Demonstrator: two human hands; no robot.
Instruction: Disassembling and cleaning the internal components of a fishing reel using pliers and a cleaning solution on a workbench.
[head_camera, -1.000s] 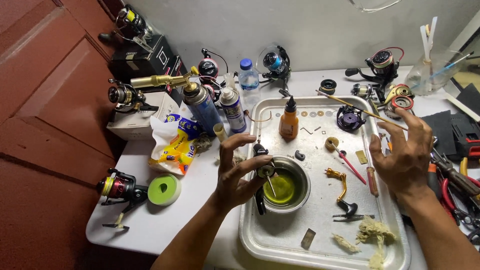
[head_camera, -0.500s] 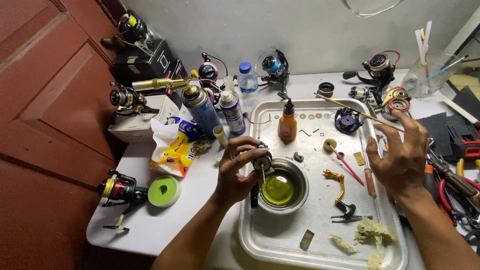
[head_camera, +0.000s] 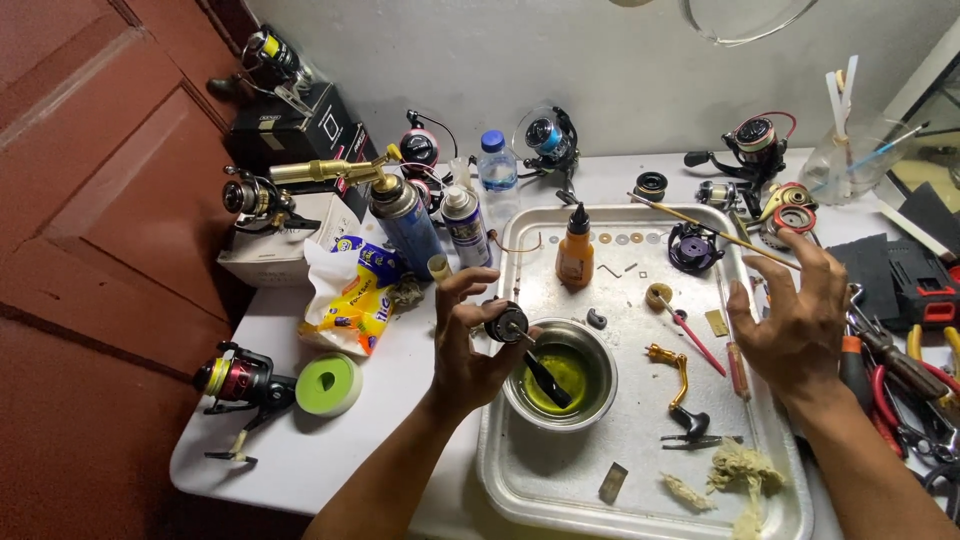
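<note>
My left hand (head_camera: 465, 345) grips a small black round reel part (head_camera: 506, 322) just above the left rim of a steel bowl (head_camera: 560, 377) that holds yellow-green liquid. A dark brush handle (head_camera: 546, 379) leans in the bowl. My right hand (head_camera: 795, 320) hovers open over the right edge of the metal tray (head_camera: 560, 470), fingers spread, holding nothing. Near it on the tray lie a red-tipped tool (head_camera: 690, 335) and a gold reel handle (head_camera: 675, 375).
An orange oil bottle (head_camera: 572, 250), washers and a black spool (head_camera: 693, 247) sit at the tray's back. Spray cans (head_camera: 405, 220), a water bottle (head_camera: 497, 170) and several fishing reels (head_camera: 240, 382) crowd the white table. Pliers and tools (head_camera: 905, 370) lie at the right. A green tape roll (head_camera: 328, 384) sits left.
My left hand has lifted the black part slightly up and left from the bowl. My right hand stays spread over the tray's right edge.
</note>
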